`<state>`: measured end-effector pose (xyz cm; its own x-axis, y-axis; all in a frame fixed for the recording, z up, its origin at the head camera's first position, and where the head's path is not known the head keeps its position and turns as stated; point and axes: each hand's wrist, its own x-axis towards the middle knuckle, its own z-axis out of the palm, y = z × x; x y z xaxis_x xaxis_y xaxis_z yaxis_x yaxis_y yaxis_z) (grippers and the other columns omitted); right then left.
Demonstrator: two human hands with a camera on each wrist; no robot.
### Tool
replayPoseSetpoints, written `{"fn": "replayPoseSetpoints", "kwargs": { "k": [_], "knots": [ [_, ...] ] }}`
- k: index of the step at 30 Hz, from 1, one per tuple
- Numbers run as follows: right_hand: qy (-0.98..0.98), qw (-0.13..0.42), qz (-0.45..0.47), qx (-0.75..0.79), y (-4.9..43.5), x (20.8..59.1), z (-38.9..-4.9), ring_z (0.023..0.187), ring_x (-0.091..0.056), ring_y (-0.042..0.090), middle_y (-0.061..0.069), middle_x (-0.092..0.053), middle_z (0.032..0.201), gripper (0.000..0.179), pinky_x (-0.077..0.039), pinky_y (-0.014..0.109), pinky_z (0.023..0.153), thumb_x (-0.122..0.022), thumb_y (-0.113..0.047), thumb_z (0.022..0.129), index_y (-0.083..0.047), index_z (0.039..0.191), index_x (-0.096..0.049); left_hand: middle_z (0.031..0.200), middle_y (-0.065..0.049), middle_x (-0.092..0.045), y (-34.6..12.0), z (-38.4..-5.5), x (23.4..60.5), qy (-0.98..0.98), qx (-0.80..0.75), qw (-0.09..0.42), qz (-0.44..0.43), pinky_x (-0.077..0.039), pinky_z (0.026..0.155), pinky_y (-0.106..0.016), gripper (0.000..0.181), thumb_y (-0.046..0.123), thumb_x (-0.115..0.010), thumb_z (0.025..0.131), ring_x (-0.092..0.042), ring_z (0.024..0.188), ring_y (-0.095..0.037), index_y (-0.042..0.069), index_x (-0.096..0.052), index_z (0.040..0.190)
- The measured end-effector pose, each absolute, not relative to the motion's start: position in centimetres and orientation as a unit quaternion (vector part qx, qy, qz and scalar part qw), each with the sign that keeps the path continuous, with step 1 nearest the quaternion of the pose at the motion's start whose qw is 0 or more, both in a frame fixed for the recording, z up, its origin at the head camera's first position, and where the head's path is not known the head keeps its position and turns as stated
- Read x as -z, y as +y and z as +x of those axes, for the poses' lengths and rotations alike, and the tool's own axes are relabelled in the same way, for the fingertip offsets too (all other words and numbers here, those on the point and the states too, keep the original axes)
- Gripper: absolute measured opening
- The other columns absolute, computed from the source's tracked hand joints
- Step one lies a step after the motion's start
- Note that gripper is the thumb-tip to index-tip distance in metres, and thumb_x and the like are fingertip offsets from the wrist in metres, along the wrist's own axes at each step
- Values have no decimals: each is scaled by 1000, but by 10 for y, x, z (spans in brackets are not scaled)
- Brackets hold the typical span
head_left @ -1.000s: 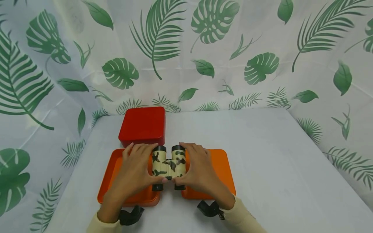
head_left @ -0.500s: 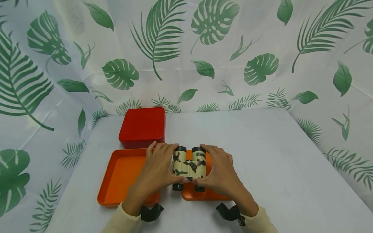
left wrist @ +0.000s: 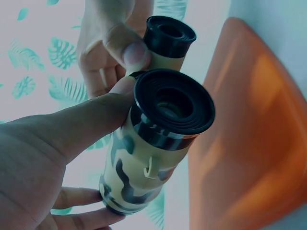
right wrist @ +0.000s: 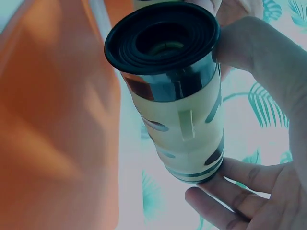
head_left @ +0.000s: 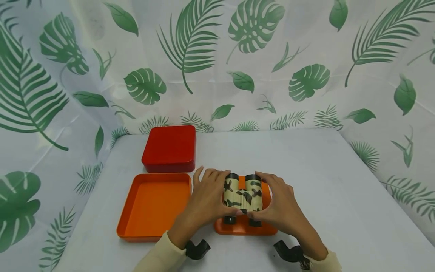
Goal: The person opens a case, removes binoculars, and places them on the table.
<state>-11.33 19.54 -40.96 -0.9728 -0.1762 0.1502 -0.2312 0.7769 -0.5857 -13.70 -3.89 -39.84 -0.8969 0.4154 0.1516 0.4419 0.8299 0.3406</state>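
Observation:
A pair of binoculars [head_left: 242,198] in a tan, black and green camouflage pattern is held between both hands, with black eyepieces toward the person. My left hand [head_left: 210,196] grips the left barrel, thumb near the eyepiece and fingers reaching to the far end. On the other barrel my right hand [head_left: 280,204] has the same kind of grip. Both wrist views show a black eyepiece [left wrist: 175,103] close up, with a small strap loop on the barrel. Beneath the binoculars in the head view lies an orange rounded-corner lid or upturned tray [head_left: 234,229], partly covered by them.
Left of the hands stands an open orange tray [head_left: 120,230] with raised walls. A red box [head_left: 168,145] sits behind it. White cloth covers the table [head_left: 323,181], and a leaf-print curtain [head_left: 258,75] hangs at the back and sides.
Both hands have carried the binoculars to the right, from between the two orange pieces to over the right-hand one. The inside of the left orange tray has come into view.

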Motion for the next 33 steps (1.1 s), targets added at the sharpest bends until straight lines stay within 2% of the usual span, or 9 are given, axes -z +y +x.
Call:
{"fn": "replayPoseSetpoints", "kwargs": {
  "k": [11,27,33],
  "knots": [
    [-945,52,109,-305,228,410,-110,135,-52,39,15,-59,148,110,-32,65,107,-102,-31,65,-13,158,-47,144,-4,-66,-5,-140,407,-953,183,54,-235,-22,127,-67,111,75,-86,71,-53,136,-25,14,-51,156],
    [-943,75,104,-307,272,410,-104,128,-59,44,18,-58,147,115,-32,82,104,-105,-26,61,-13,158,-46,143,2,-67,43,-144,412,-956,131,78,-253,-29,127,-59,116,88,-78,68,-55,135,-19,18,-52,157],
    [-944,72,97,-308,288,412,-102,130,-57,45,19,-59,146,117,-37,81,100,-105,-30,61,-13,159,-45,143,3,-67,59,-144,416,-954,131,83,-256,-30,127,-58,116,89,-77,67,-56,135,-18,19,-52,156]
  ]
}}
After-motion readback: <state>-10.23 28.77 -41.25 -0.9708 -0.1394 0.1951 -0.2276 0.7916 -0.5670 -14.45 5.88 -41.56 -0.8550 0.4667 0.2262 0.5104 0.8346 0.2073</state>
